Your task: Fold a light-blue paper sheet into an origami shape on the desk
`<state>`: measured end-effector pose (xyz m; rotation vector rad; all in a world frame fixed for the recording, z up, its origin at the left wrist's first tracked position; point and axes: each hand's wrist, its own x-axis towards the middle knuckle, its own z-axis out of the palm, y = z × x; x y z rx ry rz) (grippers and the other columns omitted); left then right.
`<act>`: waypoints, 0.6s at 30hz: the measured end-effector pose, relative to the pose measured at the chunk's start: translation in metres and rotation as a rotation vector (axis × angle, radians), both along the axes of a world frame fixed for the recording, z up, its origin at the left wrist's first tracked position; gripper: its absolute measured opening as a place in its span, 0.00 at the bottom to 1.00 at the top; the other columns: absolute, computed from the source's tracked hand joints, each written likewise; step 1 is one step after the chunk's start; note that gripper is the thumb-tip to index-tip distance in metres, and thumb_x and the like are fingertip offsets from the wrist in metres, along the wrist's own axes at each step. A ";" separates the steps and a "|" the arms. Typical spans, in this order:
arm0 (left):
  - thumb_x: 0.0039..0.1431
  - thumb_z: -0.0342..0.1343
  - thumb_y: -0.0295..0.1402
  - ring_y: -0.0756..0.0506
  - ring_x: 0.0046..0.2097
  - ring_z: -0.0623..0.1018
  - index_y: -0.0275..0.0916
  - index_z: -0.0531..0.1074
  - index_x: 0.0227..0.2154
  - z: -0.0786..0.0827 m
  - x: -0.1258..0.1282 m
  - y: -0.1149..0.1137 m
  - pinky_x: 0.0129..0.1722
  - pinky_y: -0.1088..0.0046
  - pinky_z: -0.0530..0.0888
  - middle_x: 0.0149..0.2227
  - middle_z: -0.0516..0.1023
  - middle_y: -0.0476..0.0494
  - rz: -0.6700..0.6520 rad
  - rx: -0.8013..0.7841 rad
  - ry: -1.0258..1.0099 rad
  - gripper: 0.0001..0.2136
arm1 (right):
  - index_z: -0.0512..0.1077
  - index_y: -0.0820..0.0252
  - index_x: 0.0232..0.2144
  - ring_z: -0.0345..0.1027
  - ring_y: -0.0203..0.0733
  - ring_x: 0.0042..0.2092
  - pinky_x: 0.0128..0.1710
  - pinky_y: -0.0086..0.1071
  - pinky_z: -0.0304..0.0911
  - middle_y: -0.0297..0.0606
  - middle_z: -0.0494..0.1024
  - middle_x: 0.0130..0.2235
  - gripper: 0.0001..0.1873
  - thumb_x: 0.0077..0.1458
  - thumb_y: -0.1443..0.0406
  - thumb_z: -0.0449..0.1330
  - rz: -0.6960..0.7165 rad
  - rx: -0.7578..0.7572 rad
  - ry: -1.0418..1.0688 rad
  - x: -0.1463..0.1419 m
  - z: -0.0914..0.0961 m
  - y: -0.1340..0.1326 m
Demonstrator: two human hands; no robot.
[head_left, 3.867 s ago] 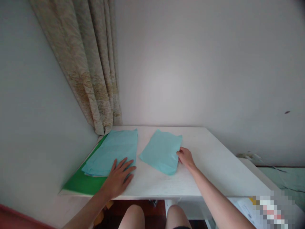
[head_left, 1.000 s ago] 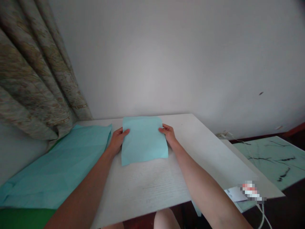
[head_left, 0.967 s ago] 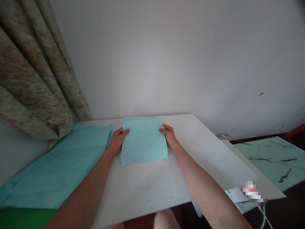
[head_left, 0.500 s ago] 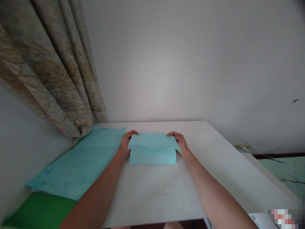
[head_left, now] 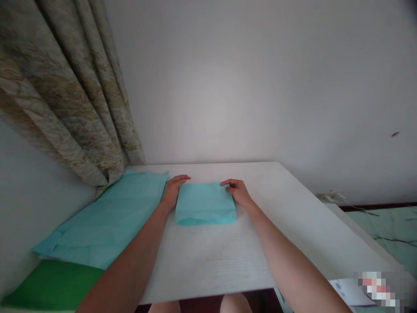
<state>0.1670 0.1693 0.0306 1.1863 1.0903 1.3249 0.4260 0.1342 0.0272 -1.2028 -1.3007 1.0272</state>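
A folded light blue sheet (head_left: 206,202), paper or thin cloth, lies on the white table (head_left: 208,261) in front of me. Its near edge gapes a little, showing a fold between layers. My left hand (head_left: 173,191) rests along the left side of the sheet, fingers stretched out past its far left corner; the thumb is hidden. At the far right corner, my right hand (head_left: 238,191) has its thumb and fingers closed on the sheet's edge.
A larger stack of light blue sheets (head_left: 110,217) lies to the left, over a green sheet (head_left: 52,284). A patterned curtain (head_left: 81,104) hangs at back left. Behind the table rises a wall (head_left: 211,87). White papers (head_left: 350,292) sit at lower right.
The sheet's far flap, held up by both hands before, now lies down over the rest. My left hand has loosened from its corner, and my right hand has shifted slightly left.
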 end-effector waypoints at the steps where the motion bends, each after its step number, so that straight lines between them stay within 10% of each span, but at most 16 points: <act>1: 0.42 0.57 0.35 0.38 0.50 0.71 0.40 0.78 0.28 0.003 -0.001 -0.003 0.50 0.63 0.68 0.44 0.76 0.42 0.008 0.035 0.045 0.09 | 0.78 0.59 0.25 0.54 0.32 0.20 0.21 0.26 0.45 0.30 0.70 0.18 0.13 0.35 0.70 0.56 0.009 0.010 -0.051 -0.001 0.000 -0.002; 9: 0.62 0.43 0.44 0.39 0.63 0.57 0.38 0.63 0.57 -0.003 0.009 -0.073 0.61 0.55 0.51 0.62 0.60 0.39 -0.414 0.475 1.013 0.25 | 0.79 0.56 0.26 0.53 0.32 0.20 0.22 0.27 0.49 0.28 0.69 0.17 0.20 0.35 0.76 0.51 0.017 0.106 -0.404 -0.002 0.002 -0.036; 13: 0.61 0.39 0.51 0.33 0.66 0.45 0.40 0.50 0.63 -0.016 0.016 -0.109 0.61 0.46 0.43 0.66 0.45 0.39 -0.487 0.526 1.254 0.31 | 0.78 0.56 0.26 0.67 0.41 0.35 0.39 0.36 0.61 0.37 0.76 0.34 0.19 0.37 0.77 0.52 -0.069 0.200 -0.630 -0.014 0.023 -0.068; 18: 0.61 0.40 0.48 0.32 0.66 0.43 0.41 0.46 0.64 -0.014 0.018 -0.126 0.61 0.46 0.44 0.67 0.44 0.38 -0.509 0.615 1.360 0.31 | 0.74 0.56 0.46 0.47 0.54 0.62 0.61 0.51 0.36 0.43 0.64 0.58 0.19 0.51 0.68 0.55 -0.111 0.386 -0.968 -0.070 0.044 -0.115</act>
